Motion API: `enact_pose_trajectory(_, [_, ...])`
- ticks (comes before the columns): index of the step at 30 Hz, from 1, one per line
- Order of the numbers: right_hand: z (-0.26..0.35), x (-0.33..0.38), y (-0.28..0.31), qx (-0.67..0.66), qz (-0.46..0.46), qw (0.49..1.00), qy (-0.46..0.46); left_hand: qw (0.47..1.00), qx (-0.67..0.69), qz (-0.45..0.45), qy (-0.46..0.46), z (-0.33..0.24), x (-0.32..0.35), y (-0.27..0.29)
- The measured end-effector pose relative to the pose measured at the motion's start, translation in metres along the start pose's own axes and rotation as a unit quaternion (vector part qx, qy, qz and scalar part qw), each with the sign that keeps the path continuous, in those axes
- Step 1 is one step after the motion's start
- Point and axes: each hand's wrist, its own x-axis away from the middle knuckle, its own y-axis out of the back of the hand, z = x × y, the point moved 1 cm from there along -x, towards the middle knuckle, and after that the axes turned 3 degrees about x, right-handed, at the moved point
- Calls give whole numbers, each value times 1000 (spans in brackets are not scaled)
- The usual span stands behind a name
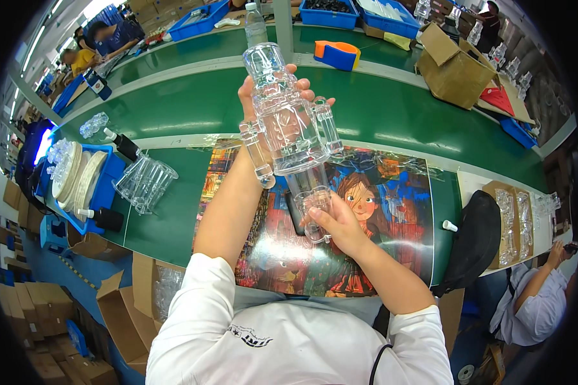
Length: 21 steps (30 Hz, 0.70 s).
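Left hand [253,96] grips clear figure [289,122] at torso; right hand [334,224] pinches its leg [315,208]. Likely rigid, slick, brittle plastic; arms look snappable, so hold the body.

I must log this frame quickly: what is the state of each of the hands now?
Left hand: closed around the back of the clear plastic figure, holding it up.
Right hand: closed on the figure's clear lower piece.

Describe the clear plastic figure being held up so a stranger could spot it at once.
Start at the colourful cartoon mat on the green table. Above it, the left hand holds up a tall clear plastic figure while the right hand grips its base. Unlike the clear bottle behind, it has side arms.
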Motion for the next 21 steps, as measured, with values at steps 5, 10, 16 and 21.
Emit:
enact_pose_trajectory(5, [4, 1, -1, -17, 0, 1000, 13, 1000, 0, 19, 10, 3, 0, 0])
enact_pose_trajectory(10, [2, -1, 7, -23, 39, 999, 23, 1000, -2, 23, 3, 2, 1, -11])
enact_pose_trajectory(16, [19, 6, 2, 26, 69, 997, 21, 976, -200, -31, -76, -20, 3, -60])
enact_pose_trajectory(21, [15, 10, -9, 136, 66, 987, 52, 984, -107, 134, -56, -44, 18, -64])
